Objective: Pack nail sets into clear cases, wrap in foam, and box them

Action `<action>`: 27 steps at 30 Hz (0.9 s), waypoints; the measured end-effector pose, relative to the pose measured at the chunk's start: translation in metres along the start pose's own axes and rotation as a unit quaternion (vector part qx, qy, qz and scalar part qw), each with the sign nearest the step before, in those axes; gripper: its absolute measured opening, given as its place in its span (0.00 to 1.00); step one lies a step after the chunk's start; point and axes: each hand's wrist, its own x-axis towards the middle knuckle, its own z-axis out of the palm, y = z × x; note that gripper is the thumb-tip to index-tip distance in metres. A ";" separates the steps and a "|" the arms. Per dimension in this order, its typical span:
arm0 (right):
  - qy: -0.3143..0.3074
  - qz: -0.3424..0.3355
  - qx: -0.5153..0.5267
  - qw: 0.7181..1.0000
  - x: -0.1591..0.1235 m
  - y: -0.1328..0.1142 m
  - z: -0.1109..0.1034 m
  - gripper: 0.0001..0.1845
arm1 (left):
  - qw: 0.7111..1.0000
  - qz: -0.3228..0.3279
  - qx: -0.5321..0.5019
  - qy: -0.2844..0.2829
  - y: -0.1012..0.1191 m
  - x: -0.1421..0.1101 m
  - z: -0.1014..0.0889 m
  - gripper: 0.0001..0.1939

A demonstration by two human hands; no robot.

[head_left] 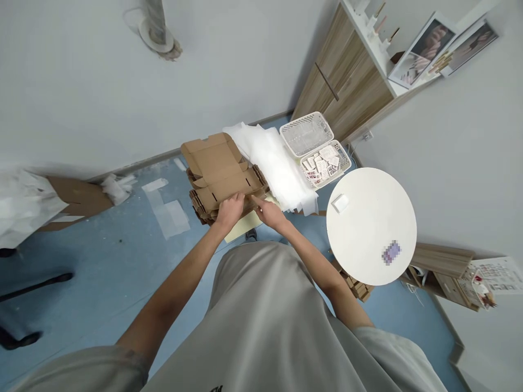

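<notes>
Your grey shirt (261,321) is filling the foreground, and beyond it both your hands are working at the near edge of the flat cardboard box (216,163).
Your left hand (231,210) is curling its fingers against that edge, and your right hand (269,213) is bending in just beside it, thumb side toward the board; you are hiding the undersides, so whether either is pinching cannot be told. The box is lying spread open on a cardboard stack (200,209), with white sheets (273,163) lying beside it. You seem to be handling the near flap, probably shaping a fold; the next move appears to be calling for even pressure from both hands along that edge.
</notes>
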 end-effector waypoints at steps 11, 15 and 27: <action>-0.132 0.073 -0.100 0.983 0.025 -0.022 0.007 0.26 | 0.997 0.030 -0.067 0.015 -0.006 -0.010 -0.011 0.20; -0.137 0.077 -0.089 0.984 0.029 -0.027 0.006 0.23 | 0.974 0.066 -0.157 0.148 -0.005 -0.027 -0.031 0.21; 0.194 0.015 0.166 0.967 -0.074 0.016 -0.074 0.22 | 0.853 0.283 -0.192 0.394 0.077 -0.032 -0.125 0.22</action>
